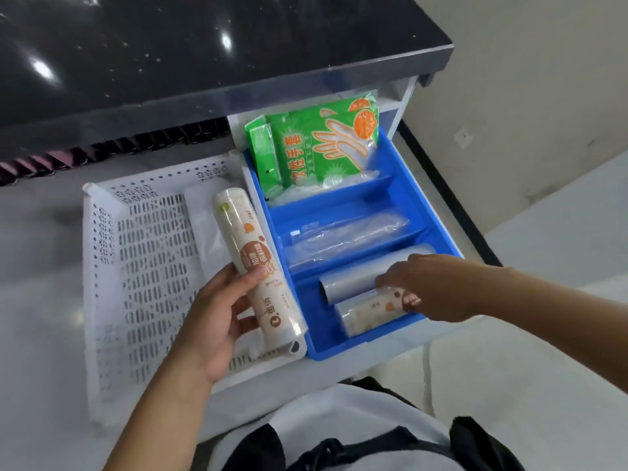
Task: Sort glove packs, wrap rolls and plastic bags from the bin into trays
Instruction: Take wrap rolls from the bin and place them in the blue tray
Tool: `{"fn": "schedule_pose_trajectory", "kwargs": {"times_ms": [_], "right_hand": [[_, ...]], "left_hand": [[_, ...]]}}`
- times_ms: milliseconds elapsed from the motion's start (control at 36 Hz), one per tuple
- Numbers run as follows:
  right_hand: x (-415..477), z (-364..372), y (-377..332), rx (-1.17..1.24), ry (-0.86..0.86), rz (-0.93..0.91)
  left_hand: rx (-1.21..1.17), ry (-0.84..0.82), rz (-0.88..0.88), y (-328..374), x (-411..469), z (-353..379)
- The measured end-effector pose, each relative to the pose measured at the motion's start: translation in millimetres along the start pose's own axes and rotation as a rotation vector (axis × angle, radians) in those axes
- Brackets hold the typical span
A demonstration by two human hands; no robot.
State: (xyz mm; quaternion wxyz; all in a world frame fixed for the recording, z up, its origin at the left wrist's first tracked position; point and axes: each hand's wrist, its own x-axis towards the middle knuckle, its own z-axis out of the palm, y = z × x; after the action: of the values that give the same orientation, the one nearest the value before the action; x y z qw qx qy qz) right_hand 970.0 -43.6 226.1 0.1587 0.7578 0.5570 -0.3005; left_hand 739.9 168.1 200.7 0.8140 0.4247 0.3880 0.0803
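Note:
My left hand (pixel 217 321) is shut on a cream wrap roll (pixel 253 256), held over the right edge of the white perforated bin (pixel 136 266). My right hand (pixel 421 287) rests on a second cream wrap roll (pixel 367 309) lying in the nearest compartment of the blue tray (pixel 438 205), beside a plain grey roll (pixel 360 275). Clear plastic bags (pixel 346 237) lie in the middle compartment. Green glove packs (pixel 323 147) stand in the far compartment.
A dark speckled countertop (pixel 204 45) overhangs the far side. The bin and tray sit on a pale surface (pixel 40 266). A white sheet or bag (pixel 204 226) lies in the bin under the held roll. Tiled floor (pixel 560 266) is to the right.

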Motion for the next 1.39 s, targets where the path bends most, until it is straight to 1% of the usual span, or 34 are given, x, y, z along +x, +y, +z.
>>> {"fn": "schedule_pose_trajectory", "kwargs": {"times_ms": [167, 278, 333, 444, 528, 611, 806, 889, 972, 1139, 1194, 1278, 1389], "right_hand": [[-4, 3, 6, 0.159, -0.011, -0.009], [-11, 7, 8, 0.303, 0.007, 0.016], [-14, 12, 5, 0.357, 0.042, 0.017], [-16, 28, -4, 0.274, 0.126, 0.043], [-19, 42, -11, 0.243, 0.156, 0.070], [-21, 53, -12, 0.230, 0.150, 0.095], [-13, 43, -4, 0.279, 0.178, 0.156], [-17, 52, -4, 0.287, 0.225, 0.169], [-29, 66, -4, 0.324, 0.294, 0.209], [-59, 90, 5, 0.445, 0.448, 0.232], [-65, 95, 6, 0.504, 0.498, 0.266], [-68, 101, 8, 0.516, 0.514, 0.272], [-68, 104, 8, 0.528, 0.558, 0.268]], "left_hand": [[-0.063, 0.155, 0.057, -3, -7, 11], [-0.063, 0.218, 0.112, -3, -11, 17], [-0.036, 0.245, 0.149, -3, -13, 22], [0.138, 0.282, 0.228, 0, -17, 34], [0.340, 0.240, 0.269, 7, -17, 46], [0.551, 0.151, 0.272, 14, -12, 60], [1.184, -0.005, 0.237, 14, 8, 101], [1.428, -0.098, 0.217, 6, 17, 122], [1.637, -0.132, 0.283, -6, 26, 135], [1.720, -0.212, 0.349, -31, 40, 151], [1.740, -0.204, 0.388, -39, 42, 155], [1.760, -0.163, 0.453, -48, 44, 161], [1.706, -0.131, 0.467, -57, 42, 162]]}}
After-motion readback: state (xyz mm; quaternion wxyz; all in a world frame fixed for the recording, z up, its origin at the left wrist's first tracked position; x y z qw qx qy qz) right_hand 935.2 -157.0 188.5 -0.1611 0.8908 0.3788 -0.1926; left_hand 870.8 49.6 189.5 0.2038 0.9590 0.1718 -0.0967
